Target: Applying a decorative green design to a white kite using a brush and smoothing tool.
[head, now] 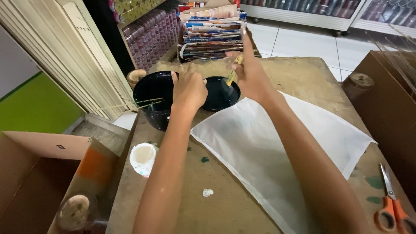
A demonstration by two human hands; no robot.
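Forearms reach over the white sheet on the bench: left hand curled shut at the black bucket, right hand gripping a brush dipped into the dark dish; wiping excess on the rim would likely limit drips.

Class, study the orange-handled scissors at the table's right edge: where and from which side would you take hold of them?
Grip the scissors by the orange finger loops, coming from the near edge. The loops point toward the person, the closed blades point away, and nothing covers them.
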